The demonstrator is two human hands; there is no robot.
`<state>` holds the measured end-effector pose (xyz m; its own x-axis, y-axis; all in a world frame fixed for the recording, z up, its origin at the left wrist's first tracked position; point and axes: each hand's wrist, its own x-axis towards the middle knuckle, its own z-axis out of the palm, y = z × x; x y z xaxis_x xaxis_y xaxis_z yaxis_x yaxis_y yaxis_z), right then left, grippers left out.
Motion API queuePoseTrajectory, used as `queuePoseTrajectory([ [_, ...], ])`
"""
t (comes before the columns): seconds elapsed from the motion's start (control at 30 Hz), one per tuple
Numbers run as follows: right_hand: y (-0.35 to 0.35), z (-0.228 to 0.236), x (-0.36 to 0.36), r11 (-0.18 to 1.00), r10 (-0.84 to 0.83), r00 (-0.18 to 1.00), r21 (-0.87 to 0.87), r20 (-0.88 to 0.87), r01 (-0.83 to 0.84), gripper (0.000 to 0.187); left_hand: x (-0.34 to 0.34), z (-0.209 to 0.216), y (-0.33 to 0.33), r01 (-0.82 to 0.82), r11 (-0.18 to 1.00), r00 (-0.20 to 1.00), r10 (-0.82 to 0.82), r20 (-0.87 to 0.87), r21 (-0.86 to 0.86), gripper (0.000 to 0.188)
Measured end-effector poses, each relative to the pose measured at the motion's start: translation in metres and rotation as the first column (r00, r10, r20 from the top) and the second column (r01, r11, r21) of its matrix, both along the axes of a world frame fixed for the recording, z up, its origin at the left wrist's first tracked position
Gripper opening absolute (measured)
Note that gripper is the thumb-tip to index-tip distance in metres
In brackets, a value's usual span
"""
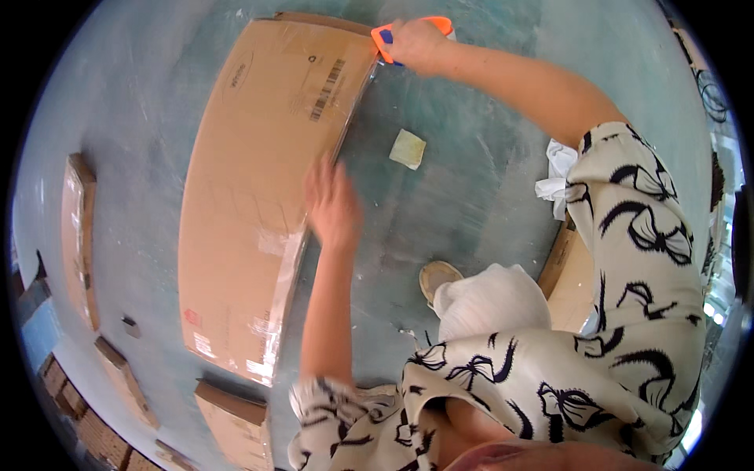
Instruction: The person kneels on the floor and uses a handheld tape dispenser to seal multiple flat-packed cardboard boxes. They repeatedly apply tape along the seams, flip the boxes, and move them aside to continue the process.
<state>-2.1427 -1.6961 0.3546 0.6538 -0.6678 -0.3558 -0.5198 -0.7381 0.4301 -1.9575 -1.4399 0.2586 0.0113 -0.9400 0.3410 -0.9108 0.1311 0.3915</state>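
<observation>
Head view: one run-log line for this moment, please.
left hand flat on cardboard box edge | right hand gripping orange cutter at box's far corner | box flat on floor

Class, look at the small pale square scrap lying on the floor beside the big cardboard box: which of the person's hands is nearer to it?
Left. The left hand rests on the box edge just below-left of the scrap; the right hand holds the orange tool farther up.

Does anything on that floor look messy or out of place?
Yes. A loose yellowish scrap lies on the bare floor beside the big box, and crumpled white paper sits farther right. The box's near end shows wrinkled, peeling clear tape.
</observation>
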Motion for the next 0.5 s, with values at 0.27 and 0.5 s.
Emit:
queuePoseTrajectory([
  [0.27,-0.041,0.019,-0.069,0.873,-0.486,0.810,0.226,0.328,0.432,0.045,-0.035,-0.032,-0.173,0.080,0.980,0.908,-0.148,0.391,0.184,0.063],
  [0.5,0.040,0.013,-0.234,0.769,-0.629,0.446,0.428,0.637,0.475,0.065,-0.060,-0.003,-0.228,-0.196,0.919,0.855,-0.010,0.518,0.341,0.070],
])
